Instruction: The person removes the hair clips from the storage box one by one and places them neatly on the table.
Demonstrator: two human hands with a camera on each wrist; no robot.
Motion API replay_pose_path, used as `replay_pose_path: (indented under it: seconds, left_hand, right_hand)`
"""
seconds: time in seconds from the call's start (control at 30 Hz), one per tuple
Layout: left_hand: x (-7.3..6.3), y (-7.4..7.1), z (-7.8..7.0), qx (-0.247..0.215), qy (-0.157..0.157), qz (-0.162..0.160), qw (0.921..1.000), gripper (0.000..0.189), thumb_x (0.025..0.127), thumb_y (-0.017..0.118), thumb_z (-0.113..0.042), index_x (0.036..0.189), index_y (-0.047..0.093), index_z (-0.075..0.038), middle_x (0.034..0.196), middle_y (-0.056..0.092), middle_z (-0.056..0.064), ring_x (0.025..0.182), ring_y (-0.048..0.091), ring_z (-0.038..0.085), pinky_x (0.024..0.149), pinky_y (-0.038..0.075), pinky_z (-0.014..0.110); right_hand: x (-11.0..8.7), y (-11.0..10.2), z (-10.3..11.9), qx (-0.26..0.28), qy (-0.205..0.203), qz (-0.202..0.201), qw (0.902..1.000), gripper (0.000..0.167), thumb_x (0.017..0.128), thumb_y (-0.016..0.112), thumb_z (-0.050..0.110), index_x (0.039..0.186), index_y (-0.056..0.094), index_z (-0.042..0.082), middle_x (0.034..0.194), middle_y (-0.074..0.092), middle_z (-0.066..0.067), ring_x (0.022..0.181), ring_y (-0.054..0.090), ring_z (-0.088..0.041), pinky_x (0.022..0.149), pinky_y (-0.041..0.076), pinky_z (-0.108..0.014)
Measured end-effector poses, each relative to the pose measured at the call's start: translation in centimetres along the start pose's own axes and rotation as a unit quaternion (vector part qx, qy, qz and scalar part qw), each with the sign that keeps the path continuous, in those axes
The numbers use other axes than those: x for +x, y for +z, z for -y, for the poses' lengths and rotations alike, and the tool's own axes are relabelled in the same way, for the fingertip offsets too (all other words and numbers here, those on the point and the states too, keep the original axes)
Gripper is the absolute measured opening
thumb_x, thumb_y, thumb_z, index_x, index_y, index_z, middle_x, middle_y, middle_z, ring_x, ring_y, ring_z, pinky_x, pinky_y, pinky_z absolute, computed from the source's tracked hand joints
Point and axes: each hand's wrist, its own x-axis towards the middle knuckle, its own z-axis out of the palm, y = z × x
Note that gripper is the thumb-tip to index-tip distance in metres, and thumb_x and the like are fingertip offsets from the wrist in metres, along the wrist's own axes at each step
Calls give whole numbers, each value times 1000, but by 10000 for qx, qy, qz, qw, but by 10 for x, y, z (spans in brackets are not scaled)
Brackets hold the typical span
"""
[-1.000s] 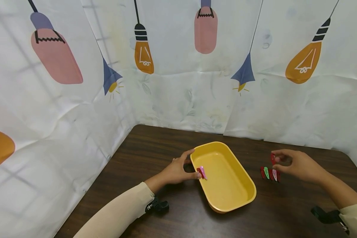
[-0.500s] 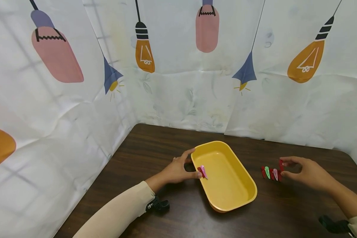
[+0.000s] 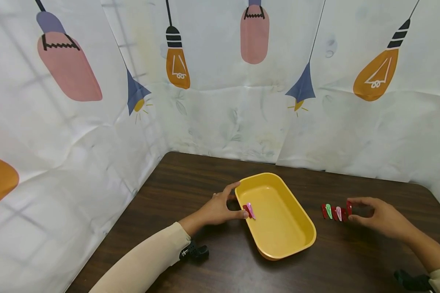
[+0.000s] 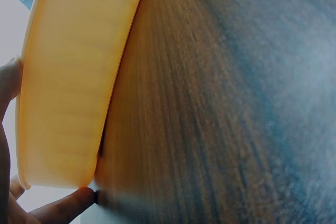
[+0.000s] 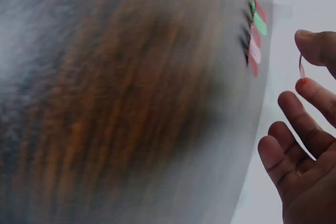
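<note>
My left hand (image 3: 217,211) holds the left side of a yellow plastic tray (image 3: 278,253), thumb over the rim and fingers around the outside near the far corner. Beside that thumb, a red hair clip (image 3: 246,210) and a pink hair clip (image 3: 251,211) lie against the tray's inner left wall. My right hand (image 3: 383,217) pinches another red hair clip (image 3: 349,207) between thumb and index finger, its other fingers loosely bent in the right wrist view. Just left of it on the table runs a row of snap hair clips, including a green clip (image 3: 328,211) and a pink clip (image 3: 339,213).
The dark wood-grain table (image 3: 201,171) has rounded far corners. Behind it and to the left hangs a white sheet (image 3: 212,122) printed with lamps and bulbs. Each wrist wears a black camera mount (image 3: 194,251).
My right hand has moved right and slightly down with the red hair clip, from above the row to its right end. The left hand and tray have stayed in place.
</note>
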Motion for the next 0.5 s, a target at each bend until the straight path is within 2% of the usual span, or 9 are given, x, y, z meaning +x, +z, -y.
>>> replay_pose_path:
  seconds: [0.1,0.2,0.27,0.33,0.43,0.5]
  left_hand:
    - [0,0,1,4,16,-8,10000,102,81,77,-66,162,20,-39,141,62,8,144,34,48,115,19,68]
    - [1,0,1,-5,39,-15,10000,102,81,77,-65,162,20,-39,141,62,8,143,39,43,116,15,68]
    - [1,0,2,-18,58,-14,10000,102,82,77,-65,162,20,-38,141,62,8,141,44,39,117,12,67]
    - [1,1,2,-22,68,-8,10000,102,82,77,-65,162,20,-38,141,62,9,139,47,37,118,10,66]
    - [1,1,2,-6,70,-3,10000,102,82,77,-65,162,21,-38,141,62,9,138,49,34,118,10,66]
    - [1,1,2,16,88,-1,10000,102,82,77,-65,162,21,-37,141,62,9,137,50,32,119,9,65]
  right_hand:
    - [-1,3,-4,1,-5,27,10000,64,92,79,37,140,59,0,129,62,-26,63,44,-8,53,38,-28]
    - [-2,7,-9,17,-22,51,10000,63,91,81,35,138,60,-1,128,62,-26,57,39,-11,50,35,-30]
    - [-1,9,-12,-50,-152,17,9999,61,89,82,32,135,62,-2,127,62,-27,68,54,-19,58,46,-35]
    - [-1,12,-15,-89,-288,-40,9995,59,88,84,29,133,64,-3,127,63,-28,86,63,-35,71,53,-48]
    - [0,16,-18,-167,-486,-142,9986,57,85,87,26,129,66,-3,125,65,-27,115,56,-54,85,47,-69]
    - [0,18,-20,-175,-527,-155,9983,56,84,87,26,128,67,-2,124,65,-26,116,56,-55,86,46,-70]
